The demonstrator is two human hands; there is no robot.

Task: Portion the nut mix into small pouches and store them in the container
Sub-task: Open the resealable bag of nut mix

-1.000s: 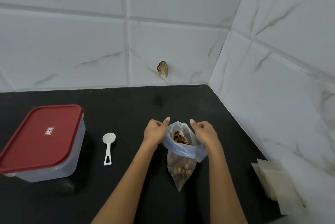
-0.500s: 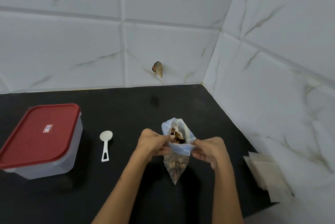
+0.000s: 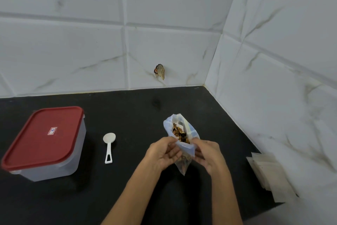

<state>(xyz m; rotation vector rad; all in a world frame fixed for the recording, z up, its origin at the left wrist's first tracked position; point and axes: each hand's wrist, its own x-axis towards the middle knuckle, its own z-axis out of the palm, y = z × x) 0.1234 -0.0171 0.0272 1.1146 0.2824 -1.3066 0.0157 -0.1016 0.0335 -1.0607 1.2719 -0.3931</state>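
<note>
Black countertop (image 3: 127, 197) under white marbled wall tiles (image 3: 73, 51); at far left, a clear container (image 3: 54, 166) shut under a red lid (image 3: 43, 137), well apart from everything else. Mid-counter, near the right corner — an open bag of nut mix (image 3: 182, 133), mouth spread wide, pinched at its rim by the left hand (image 3: 164, 151) and the right hand (image 3: 207, 153), fingers curled on either side. By the right wall a stack of small pouches (image 3: 269, 175); between container and bag — a white scoop (image 3: 109, 144), lying flat, untouched.
</note>
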